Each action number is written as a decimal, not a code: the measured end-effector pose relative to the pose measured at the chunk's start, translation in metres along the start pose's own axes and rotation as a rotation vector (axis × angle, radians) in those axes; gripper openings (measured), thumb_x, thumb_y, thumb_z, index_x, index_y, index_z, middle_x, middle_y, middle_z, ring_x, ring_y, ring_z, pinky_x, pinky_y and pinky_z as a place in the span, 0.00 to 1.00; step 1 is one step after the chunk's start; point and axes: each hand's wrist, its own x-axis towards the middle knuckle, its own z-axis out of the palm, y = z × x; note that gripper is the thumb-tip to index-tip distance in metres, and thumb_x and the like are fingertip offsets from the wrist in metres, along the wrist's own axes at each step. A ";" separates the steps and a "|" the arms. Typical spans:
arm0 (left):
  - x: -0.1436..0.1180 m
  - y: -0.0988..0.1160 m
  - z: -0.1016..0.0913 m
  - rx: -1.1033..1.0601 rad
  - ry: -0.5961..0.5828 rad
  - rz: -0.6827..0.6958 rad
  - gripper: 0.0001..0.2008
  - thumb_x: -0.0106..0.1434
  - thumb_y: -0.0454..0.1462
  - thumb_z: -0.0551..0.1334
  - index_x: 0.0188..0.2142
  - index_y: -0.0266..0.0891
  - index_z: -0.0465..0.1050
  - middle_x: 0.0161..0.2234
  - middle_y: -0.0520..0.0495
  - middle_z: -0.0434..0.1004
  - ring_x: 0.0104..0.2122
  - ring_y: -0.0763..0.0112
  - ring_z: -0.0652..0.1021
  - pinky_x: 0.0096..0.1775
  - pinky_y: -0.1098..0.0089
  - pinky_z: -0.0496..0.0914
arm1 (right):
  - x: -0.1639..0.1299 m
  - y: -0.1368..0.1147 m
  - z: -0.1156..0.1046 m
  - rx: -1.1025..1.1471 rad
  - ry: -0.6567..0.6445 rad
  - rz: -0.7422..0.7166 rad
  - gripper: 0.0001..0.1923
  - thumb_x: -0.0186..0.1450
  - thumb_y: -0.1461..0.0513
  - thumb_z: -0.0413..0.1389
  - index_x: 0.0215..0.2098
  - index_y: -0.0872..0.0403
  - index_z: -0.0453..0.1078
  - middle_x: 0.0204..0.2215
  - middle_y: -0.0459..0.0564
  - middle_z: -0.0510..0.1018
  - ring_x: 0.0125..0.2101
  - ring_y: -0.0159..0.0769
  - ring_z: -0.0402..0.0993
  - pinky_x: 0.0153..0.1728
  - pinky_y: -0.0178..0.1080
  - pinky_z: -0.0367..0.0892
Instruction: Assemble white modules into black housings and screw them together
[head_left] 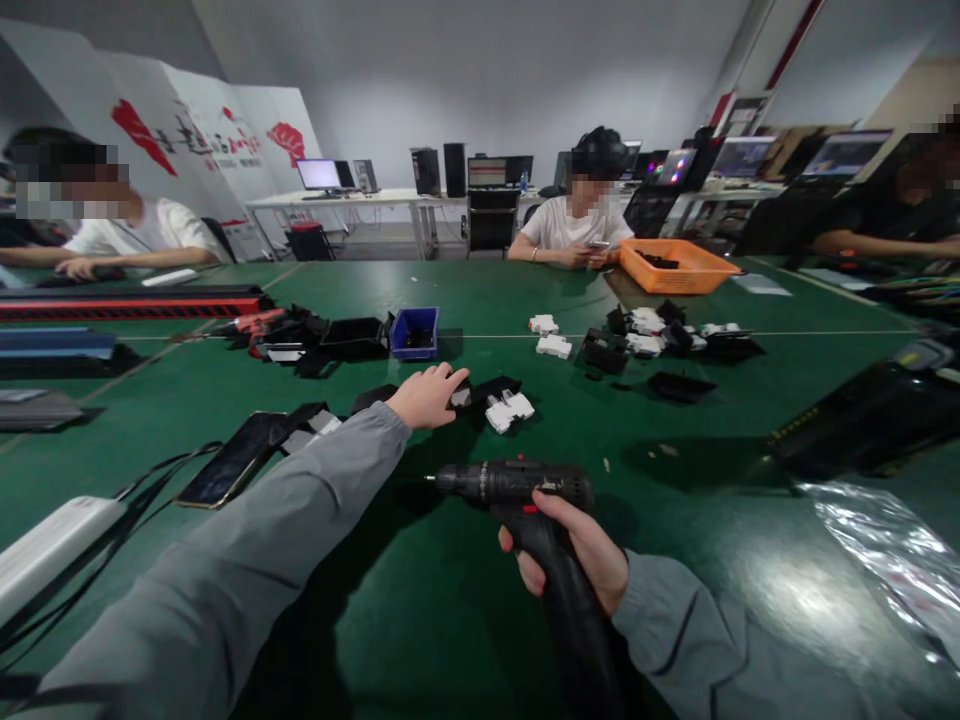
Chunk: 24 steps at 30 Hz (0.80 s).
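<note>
The right hand (592, 550) is clasping the black drill (525, 483), near centre, by its probably best hold, the handle; it's looking heavy, rigid. The left hand (427, 398), farther left, is hiding its grip: can't tell.

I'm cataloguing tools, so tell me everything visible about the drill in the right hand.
The drill is mostly black, apparently plastic-bodied, with a ridged chuck, a short silvery bit at its tip and a small red part where handle meets body. Its body is roughly level, pointing left, above the green table. The right hand grips the handle. Whether it is running, or its base touches the table, is unclear.
</note>
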 end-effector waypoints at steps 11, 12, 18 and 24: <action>-0.075 -0.005 -0.002 -0.116 0.346 0.078 0.22 0.65 0.36 0.58 0.58 0.40 0.63 0.55 0.38 0.69 0.55 0.54 0.70 0.54 0.54 0.67 | -0.004 -0.009 -0.004 -0.026 0.049 0.026 0.35 0.65 0.39 0.47 0.36 0.63 0.74 0.15 0.47 0.70 0.17 0.30 0.65 0.22 0.33 0.58; -0.090 -0.005 0.002 -0.149 0.375 0.100 0.18 0.65 0.35 0.57 0.55 0.40 0.66 0.52 0.39 0.71 0.53 0.56 0.71 0.52 0.56 0.68 | -0.005 -0.011 -0.005 -0.034 0.060 0.041 0.35 0.66 0.39 0.47 0.36 0.64 0.74 0.15 0.47 0.70 0.17 0.29 0.65 0.22 0.33 0.58; -0.157 -0.003 0.028 -0.276 0.344 0.282 0.08 0.64 0.30 0.56 0.41 0.39 0.72 0.36 0.45 0.77 0.36 0.65 0.75 0.39 0.64 0.69 | -0.017 -0.041 -0.011 -0.089 0.257 0.041 0.26 0.67 0.47 0.54 0.50 0.60 0.70 0.33 0.57 0.81 0.21 0.32 0.72 0.22 0.34 0.67; -0.161 -0.001 0.026 -0.336 0.279 0.375 0.08 0.63 0.31 0.55 0.38 0.40 0.72 0.29 0.48 0.75 0.30 0.70 0.75 0.32 0.68 0.67 | -0.041 -0.077 -0.035 -0.441 0.608 0.087 0.24 0.63 0.47 0.60 0.40 0.62 0.74 0.29 0.58 0.80 0.25 0.34 0.75 0.26 0.34 0.71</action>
